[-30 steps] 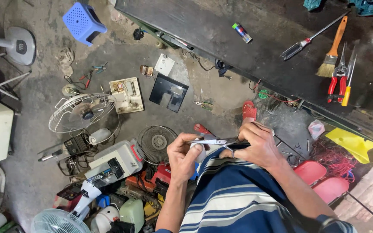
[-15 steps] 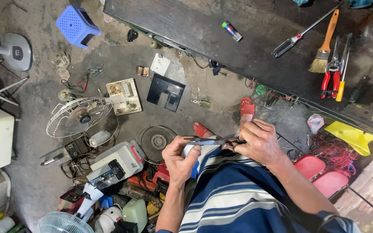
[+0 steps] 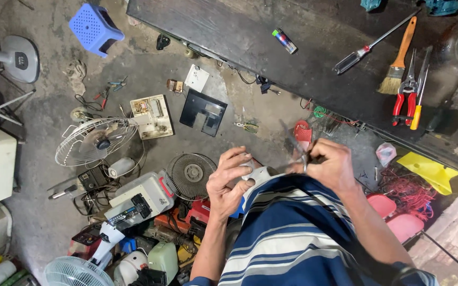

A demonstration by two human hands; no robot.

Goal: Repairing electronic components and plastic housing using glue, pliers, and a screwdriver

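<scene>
Blue plastic stool (image 3: 95, 27) sits at the far left of the concrete floor (image 3: 43, 111), with a round wire fan guard (image 3: 95, 140) and a grey-and-red electrical appliance (image 3: 140, 198) lying nearer the person. The left hand (image 3: 228, 182) curls closed around a small white-grey plastic part (image 3: 259, 173), holding it just above the striped blue-and-white shirt (image 3: 292, 233). Touching that part from the right, the right hand (image 3: 331, 165) is pinched shut on a thin dark metal tool (image 3: 295, 145). Half a second ago that tool lay almost level between the hands; now its free end tilts upward, so the right hand appears to be levering or turning at the part. Further right, on the dark wooden counter (image 3: 239, 26), rest a long screwdriver (image 3: 369, 46), an orange-handled brush (image 3: 398, 58) and red-handled pliers (image 3: 406, 92).
</scene>
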